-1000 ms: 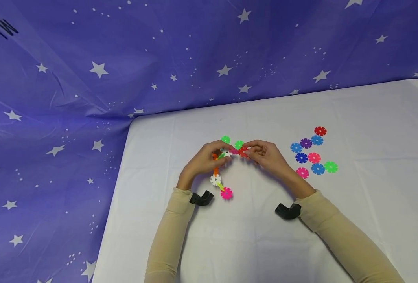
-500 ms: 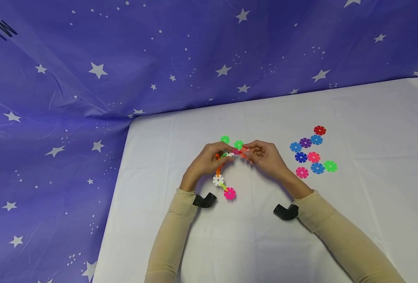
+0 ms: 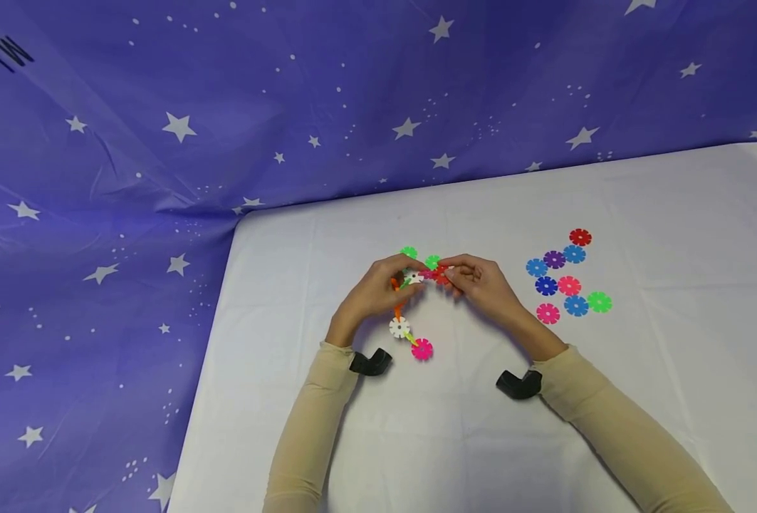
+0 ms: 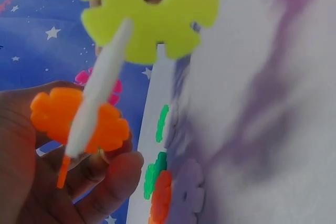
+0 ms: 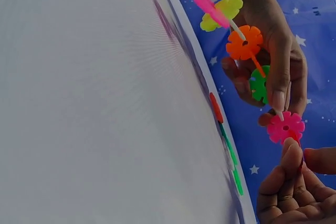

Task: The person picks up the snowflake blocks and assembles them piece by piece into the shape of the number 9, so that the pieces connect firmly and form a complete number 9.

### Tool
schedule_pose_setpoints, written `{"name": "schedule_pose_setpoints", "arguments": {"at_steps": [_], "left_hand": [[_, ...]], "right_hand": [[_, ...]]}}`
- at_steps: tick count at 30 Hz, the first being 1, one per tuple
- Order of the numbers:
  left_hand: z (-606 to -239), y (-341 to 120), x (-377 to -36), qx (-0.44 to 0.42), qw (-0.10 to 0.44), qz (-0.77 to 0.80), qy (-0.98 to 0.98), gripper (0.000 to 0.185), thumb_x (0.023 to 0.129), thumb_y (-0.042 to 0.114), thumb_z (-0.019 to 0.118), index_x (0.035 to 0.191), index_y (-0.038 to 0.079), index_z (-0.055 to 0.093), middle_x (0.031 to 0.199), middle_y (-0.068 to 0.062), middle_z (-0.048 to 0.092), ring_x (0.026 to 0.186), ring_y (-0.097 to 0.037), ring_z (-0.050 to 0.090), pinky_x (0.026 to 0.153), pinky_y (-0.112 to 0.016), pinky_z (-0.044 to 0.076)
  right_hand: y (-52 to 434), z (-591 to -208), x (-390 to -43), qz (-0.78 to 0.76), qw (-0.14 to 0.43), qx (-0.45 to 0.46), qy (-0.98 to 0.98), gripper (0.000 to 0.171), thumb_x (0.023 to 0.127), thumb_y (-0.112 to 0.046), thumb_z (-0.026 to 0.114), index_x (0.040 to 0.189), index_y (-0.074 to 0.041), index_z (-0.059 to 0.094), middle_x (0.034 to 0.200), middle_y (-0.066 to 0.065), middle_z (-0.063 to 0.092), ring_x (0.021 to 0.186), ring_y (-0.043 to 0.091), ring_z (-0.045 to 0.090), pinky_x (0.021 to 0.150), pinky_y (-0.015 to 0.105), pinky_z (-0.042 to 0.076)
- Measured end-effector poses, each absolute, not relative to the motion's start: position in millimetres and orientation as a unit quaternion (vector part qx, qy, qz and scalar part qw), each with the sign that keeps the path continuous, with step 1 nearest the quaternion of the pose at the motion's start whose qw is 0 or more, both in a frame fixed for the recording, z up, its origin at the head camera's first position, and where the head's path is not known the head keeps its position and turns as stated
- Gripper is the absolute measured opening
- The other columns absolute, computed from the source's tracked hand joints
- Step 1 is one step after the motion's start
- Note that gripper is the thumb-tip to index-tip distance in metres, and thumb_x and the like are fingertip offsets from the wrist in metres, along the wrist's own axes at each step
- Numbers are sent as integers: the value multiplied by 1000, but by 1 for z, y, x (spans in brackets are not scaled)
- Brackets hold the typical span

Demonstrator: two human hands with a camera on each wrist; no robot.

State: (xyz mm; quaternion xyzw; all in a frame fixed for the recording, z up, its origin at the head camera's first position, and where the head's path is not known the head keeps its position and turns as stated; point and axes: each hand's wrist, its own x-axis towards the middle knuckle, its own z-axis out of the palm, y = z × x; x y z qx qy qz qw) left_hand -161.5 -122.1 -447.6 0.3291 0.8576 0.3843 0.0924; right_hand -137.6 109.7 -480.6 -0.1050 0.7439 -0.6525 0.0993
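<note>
A chain of notched plastic building discs hangs above the table between the hands. My left hand [image 3: 374,288] pinches it around a white disc [image 3: 414,278]. From there, in the right wrist view, a green disc [image 5: 259,85], an orange disc [image 5: 244,43] and more discs trail down. The lower end has a white disc [image 3: 399,327], a yellow-green disc [image 4: 149,14] and a bright pink disc [image 3: 421,349]. My right hand [image 3: 483,285] pinches a red disc [image 3: 441,275] between thumb and fingers. The red disc meets a pink disc [image 5: 286,127]; fingertips partly hide the joint.
Several loose discs lie to the right on the white tablecloth [image 3: 455,442], among them a dark blue disc [image 3: 546,286] and a purple disc [image 3: 554,259]. Green discs [image 3: 408,252] lie behind the hands. A starry purple cloth [image 3: 314,92] hangs at the back.
The chain's lower end has swung slightly to the right. The red disc tilted and turned in the right hand's fingers, then came flatter again. Both hands stay nearly in place.
</note>
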Motion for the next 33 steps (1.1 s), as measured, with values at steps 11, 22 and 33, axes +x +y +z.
{"name": "schedule_pose_setpoints", "arguments": {"at_steps": [11, 22, 33], "left_hand": [[-447, -133, -163, 301, 107, 391, 863, 27, 89, 11, 68, 116, 6, 63, 113, -7, 67, 90, -18, 57, 82, -31, 48], [-450, -146, -171, 271, 130, 387, 872, 55, 90, 12, 63, 143, 19, 48, 109, -9, 63, 51, -12, 36, 59, -27, 37], [-456, -146, -174, 280, 119, 376, 875, 52, 91, 19, 68, 141, 20, 52, 102, -6, 66, 70, -14, 48, 66, -27, 36]], "right_hand": [[106, -477, -140, -665, 121, -99, 730, 32, 99, -8, 55, 130, 0, 56, 90, 23, 66, 67, 21, 62, 66, 23, 51], [109, -481, -149, -552, 76, -150, 817, 27, 95, -16, 65, 119, -3, 64, 89, 12, 66, 70, 21, 56, 63, 24, 46], [86, -484, -162, -333, 32, -258, 906, 32, 85, -22, 77, 113, -9, 69, 80, 1, 52, 73, 16, 45, 65, 31, 36]]}}
